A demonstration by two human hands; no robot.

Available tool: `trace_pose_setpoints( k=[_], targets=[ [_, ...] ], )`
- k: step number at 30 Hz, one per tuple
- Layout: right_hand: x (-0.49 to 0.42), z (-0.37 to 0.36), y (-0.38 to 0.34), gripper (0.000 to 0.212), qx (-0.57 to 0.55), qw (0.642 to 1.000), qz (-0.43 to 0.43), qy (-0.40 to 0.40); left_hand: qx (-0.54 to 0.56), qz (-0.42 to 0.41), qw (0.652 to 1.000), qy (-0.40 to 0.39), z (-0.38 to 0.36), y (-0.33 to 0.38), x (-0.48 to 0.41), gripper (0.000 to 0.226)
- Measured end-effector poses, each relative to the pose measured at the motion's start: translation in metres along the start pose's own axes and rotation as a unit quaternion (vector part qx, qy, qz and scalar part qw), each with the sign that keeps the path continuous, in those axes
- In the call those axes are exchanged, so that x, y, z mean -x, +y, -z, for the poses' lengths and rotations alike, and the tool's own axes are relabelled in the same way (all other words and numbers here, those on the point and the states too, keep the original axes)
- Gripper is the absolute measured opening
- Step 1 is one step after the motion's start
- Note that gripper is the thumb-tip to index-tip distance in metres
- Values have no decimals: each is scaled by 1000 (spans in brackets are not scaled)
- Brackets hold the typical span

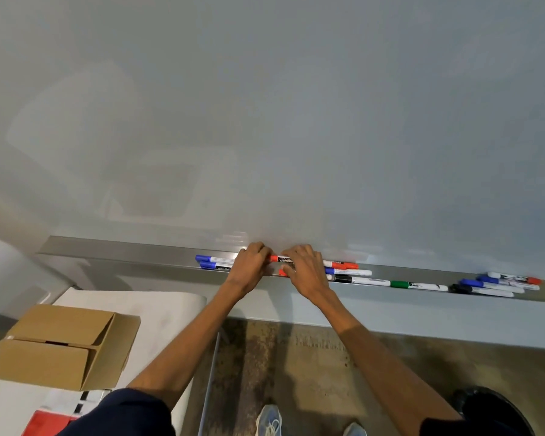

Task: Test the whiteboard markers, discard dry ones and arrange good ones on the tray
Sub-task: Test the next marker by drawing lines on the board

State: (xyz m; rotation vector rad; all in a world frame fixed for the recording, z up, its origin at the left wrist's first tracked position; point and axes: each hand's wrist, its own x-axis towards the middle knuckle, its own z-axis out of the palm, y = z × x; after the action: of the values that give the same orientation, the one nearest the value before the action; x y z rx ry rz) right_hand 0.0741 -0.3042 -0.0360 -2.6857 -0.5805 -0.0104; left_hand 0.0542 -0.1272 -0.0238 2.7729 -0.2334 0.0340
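Observation:
A red-capped marker (279, 259) lies level between both hands, just above the metal tray (107, 251) under the whiteboard (265, 105). My left hand (249, 265) grips its left end and my right hand (302, 269) grips its right part. Two blue markers (213, 262) rest on the tray left of my hands. To the right lie a red marker (343, 265), a blue marker (350, 272), a black marker (359, 280) and a green marker (417, 285). Further right lies a cluster of several markers (497, 283).
An open cardboard box (63, 344) stands on a white table (158, 309) at the lower left, with a red object (44, 423) beside it. Concrete floor and my shoes (269, 420) are below. A dark object (491, 407) sits at the lower right.

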Motion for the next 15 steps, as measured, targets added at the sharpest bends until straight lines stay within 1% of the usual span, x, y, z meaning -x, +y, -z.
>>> trace_pose_setpoints(
  k=[3, 6, 8, 10, 12, 14, 15],
  targets=[
    [-2, 3, -11, 34, 4, 998, 42, 40, 46, -8, 999, -1, 15, -4, 1, 13],
    [-6, 11, -20, 31, -6, 995, 79, 55, 78, -26, 997, -11, 26, -6, 6, 15],
    [-8, 18, -21, 32, 5, 995, 93, 43, 90, -37, 995, -18, 30, -6, 8, 19],
    [-8, 24, -19, 34, 31, 992, 110, 43, 86, -50, 995, -31, 35, -5, 9, 29],
    [-5, 30, -18, 45, 60, 989, 124, 62, 65, -73, 994, -50, 41, -1, 8, 33],
    [-2, 35, -15, 60, 68, 986, 125, 84, 41, -95, 992, -68, 47, 5, 8, 29],
    [-1, 37, -14, 64, 65, 987, 119, 89, 31, -102, 992, -71, 50, 8, 7, 27]
  ],
)
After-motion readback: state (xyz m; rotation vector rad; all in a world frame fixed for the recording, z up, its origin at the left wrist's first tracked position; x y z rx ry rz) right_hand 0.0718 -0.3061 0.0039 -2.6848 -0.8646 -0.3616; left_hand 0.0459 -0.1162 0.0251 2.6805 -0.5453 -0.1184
